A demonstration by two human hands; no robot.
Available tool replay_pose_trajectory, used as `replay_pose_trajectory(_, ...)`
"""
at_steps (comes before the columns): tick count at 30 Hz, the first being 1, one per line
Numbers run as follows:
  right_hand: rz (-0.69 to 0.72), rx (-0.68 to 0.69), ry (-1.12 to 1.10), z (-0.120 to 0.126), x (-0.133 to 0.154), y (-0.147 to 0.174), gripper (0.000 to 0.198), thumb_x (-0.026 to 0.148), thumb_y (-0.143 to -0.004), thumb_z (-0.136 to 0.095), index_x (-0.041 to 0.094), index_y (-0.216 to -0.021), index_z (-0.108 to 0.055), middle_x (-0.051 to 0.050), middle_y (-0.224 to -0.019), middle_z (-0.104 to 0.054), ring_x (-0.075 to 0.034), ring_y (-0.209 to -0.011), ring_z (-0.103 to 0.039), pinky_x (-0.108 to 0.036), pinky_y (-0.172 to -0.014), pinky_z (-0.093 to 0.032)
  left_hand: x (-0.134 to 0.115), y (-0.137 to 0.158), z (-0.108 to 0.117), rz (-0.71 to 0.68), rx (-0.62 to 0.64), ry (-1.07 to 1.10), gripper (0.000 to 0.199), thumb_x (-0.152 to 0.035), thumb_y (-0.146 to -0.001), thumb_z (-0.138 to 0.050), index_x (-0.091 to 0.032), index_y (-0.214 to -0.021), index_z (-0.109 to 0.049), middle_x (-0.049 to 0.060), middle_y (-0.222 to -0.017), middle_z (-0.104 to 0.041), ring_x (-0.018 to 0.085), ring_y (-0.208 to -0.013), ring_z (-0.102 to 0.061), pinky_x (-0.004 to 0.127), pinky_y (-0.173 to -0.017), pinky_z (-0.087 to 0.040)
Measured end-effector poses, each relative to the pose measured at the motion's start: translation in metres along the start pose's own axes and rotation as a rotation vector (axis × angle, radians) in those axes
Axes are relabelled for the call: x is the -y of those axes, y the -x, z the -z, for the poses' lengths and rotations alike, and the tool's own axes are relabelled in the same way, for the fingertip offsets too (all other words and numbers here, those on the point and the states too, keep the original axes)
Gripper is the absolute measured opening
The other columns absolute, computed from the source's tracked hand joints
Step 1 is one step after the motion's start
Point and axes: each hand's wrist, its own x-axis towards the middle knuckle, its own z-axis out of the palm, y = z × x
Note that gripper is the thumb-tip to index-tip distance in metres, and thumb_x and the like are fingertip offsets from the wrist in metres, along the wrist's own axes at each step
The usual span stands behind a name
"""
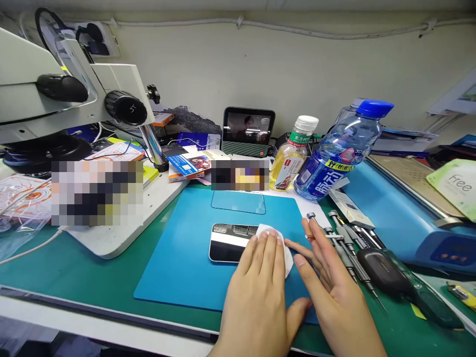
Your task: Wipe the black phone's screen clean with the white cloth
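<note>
Now presses a white wipe [289, 262] onto the phone [227, 246] with a flat left hand [256, 292], holds an open right hand [332, 287] beside it!

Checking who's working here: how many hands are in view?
2: the left hand lies on the white cloth over the phone; the right hand is just to its right. I see no others.

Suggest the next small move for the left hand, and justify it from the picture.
Probably slide the left hand leftward with the white wipe across the smartphone: the wipe lies over its right part, while its glossy left part is uncovered.
</note>
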Motion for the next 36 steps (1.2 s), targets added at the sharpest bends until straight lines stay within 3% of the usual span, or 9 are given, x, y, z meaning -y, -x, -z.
replay_pose_trajectory(3,-0.014,-0.002,0.001,0.0,0.001,0.001,0.068,0.06,-0.104,-0.06,0.038,-0.166,-0.041,-0.004,-0.171,-0.044,-0.027,-0.132,-0.07,-0.038,-0.113,-0.056,0.008,0.009,0.006,-0.032,0.002,0.005,0.075,-0.064,-0.111,-0.04,-0.005,-0.154,-0.056,0.014,-0.163,-0.051,0.03,-0.151,-0.052,0.045,-0.122,-0.049)
replay_pose_trajectory(8,-0.007,-0.004,0.007,0.0,-0.002,0.002,0.066,0.059,-0.106,-0.058,0.041,-0.167,-0.038,-0.003,-0.171,-0.044,-0.027,-0.131,-0.071,-0.043,-0.118,-0.053,0.046,0.017,0.015,-0.022,0.056,-0.063,0.071,-0.059,-0.116,-0.021,-0.011,-0.157,-0.052,0.007,-0.163,-0.052,0.024,-0.15,-0.053,0.045,-0.121,-0.049)
replay_pose_trajectory(11,-0.009,-0.006,0.019,0.0,-0.002,0.002,0.065,0.059,-0.106,-0.057,0.044,-0.167,-0.037,-0.001,-0.171,-0.044,-0.028,-0.133,-0.069,-0.047,-0.122,-0.049,0.064,0.034,0.019,-0.068,0.028,-0.157,0.066,-0.051,-0.115,-0.031,-0.005,-0.16,-0.046,0.011,-0.166,-0.046,0.026,-0.152,-0.051,0.045,-0.119,-0.05)
replay_pose_trajectory(15,-0.051,0.012,0.038,0.001,-0.001,0.004,0.066,0.062,-0.106,-0.054,0.046,-0.167,-0.036,-0.002,-0.169,-0.047,-0.029,-0.136,-0.067,-0.051,-0.122,-0.047,0.077,0.053,0.02,-0.224,-0.026,-0.224,0.079,-0.06,-0.11,-0.044,0.001,-0.159,-0.044,0.018,-0.164,-0.048,0.029,-0.147,-0.056,0.043,-0.107,-0.056)
replay_pose_trajectory(21,-0.092,0.037,0.048,0.002,0.0,0.007,0.071,0.063,-0.107,-0.052,0.041,-0.17,-0.031,-0.006,-0.164,-0.054,-0.03,-0.142,-0.062,-0.054,-0.126,-0.042,0.085,0.035,0.017,-0.071,0.021,-0.247,0.072,-0.056,-0.114,-0.03,-0.004,-0.162,-0.04,0.013,-0.166,-0.046,0.029,-0.148,-0.056,0.049,-0.113,-0.055)
replay_pose_trajectory(25,-0.087,0.035,0.054,0.002,0.002,0.006,0.072,0.063,-0.106,-0.052,0.039,-0.171,-0.03,-0.007,-0.167,-0.051,-0.03,-0.141,-0.063,-0.053,-0.125,-0.043,0.085,0.043,0.019,-0.106,-0.015,-0.251,0.073,-0.055,-0.113,-0.032,-0.001,-0.161,-0.04,0.018,-0.164,-0.048,0.029,-0.147,-0.057,0.047,-0.108,-0.059)
replay_pose_trajectory(29,-0.065,0.032,0.116,0.001,-0.001,0.005,0.073,0.061,-0.104,-0.057,0.04,-0.17,-0.033,-0.008,-0.159,-0.06,-0.033,-0.137,-0.066,-0.055,-0.119,-0.049,0.092,0.057,0.025,-0.191,-0.031,-0.265,0.069,-0.051,-0.112,-0.038,-0.001,-0.16,-0.042,0.017,-0.16,-0.052,0.027,-0.145,-0.059,0.04,-0.103,-0.061)
replay_pose_trajectory(36,-0.069,0.066,0.22,-0.001,-0.007,0.007,0.08,0.06,-0.099,-0.064,0.046,-0.17,-0.029,-0.006,-0.151,-0.067,-0.037,-0.141,-0.062,-0.065,-0.119,-0.045,0.109,0.035,0.025,-0.185,0.016,-0.235,0.057,-0.037,-0.115,-0.031,-0.004,-0.161,-0.041,0.012,-0.164,-0.048,0.024,-0.147,-0.056,0.041,-0.106,-0.063)
